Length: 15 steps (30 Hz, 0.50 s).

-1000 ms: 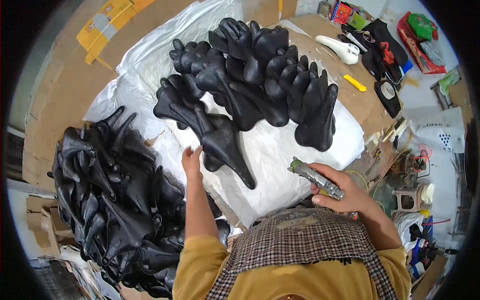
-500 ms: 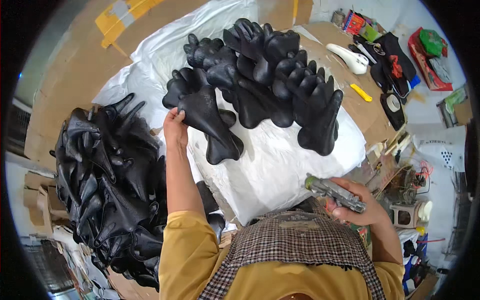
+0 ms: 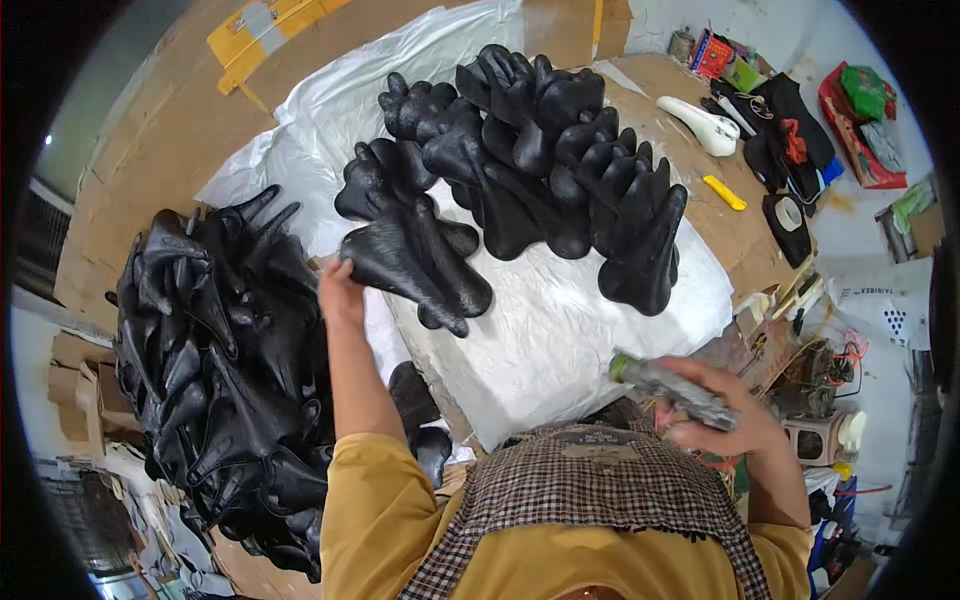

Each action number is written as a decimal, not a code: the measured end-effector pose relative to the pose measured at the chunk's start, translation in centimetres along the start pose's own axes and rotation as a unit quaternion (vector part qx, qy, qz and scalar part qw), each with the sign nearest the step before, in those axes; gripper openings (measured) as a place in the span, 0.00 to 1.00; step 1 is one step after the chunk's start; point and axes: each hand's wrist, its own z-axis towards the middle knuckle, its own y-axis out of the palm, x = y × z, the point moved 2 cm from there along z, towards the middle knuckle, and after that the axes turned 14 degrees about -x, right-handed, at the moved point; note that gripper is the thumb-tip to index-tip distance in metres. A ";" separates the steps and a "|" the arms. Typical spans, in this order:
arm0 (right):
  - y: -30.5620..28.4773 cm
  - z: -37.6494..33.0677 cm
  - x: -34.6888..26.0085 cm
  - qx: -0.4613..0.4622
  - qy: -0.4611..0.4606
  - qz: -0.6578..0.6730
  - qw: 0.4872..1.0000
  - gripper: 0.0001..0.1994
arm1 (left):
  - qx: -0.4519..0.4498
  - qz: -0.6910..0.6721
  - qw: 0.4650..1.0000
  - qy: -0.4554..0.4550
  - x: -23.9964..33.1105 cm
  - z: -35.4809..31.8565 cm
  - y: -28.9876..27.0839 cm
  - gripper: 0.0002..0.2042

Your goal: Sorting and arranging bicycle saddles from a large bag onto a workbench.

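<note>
My left hand (image 3: pixel 341 290) grips the wide end of a black bicycle saddle (image 3: pixel 415 268) lying on the white plastic sheet (image 3: pixel 560 340), beside a stack of several more black saddles (image 3: pixel 560 160). My right hand (image 3: pixel 715 410) is down near my chest, closed around a grey, grimy cylindrical tool (image 3: pixel 668 388) with a green tip. A big heap of black saddles (image 3: pixel 215 360) lies at my left.
A cardboard-covered bench (image 3: pixel 730 230) at the right carries a white saddle (image 3: pixel 698 122), a yellow utility knife (image 3: pixel 724 192), tape and black parts. Cluttered tools and wires (image 3: pixel 820 370) sit at the right edge. Flattened cardboard (image 3: pixel 150 130) covers the floor at left.
My left hand has reached farther up and left, pulling the saddle it grips away from the stack. My right hand with the tool has dropped lower toward my chest.
</note>
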 end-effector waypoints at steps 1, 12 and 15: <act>0.2 0.4 0.4 0.000 0.002 0.001 1.000 0.29 | 0.038 -0.013 0.999 0.025 1.1 -0.8 -0.9 0.13; -0.5 1.2 -0.7 0.100 0.008 0.043 0.994 0.28 | -0.033 -0.081 0.996 0.021 1.9 -2.0 -7.7 0.12; -0.1 1.1 0.9 0.003 0.089 0.017 0.996 0.27 | -0.078 -0.097 0.992 -0.011 -1.2 0.4 -4.4 0.11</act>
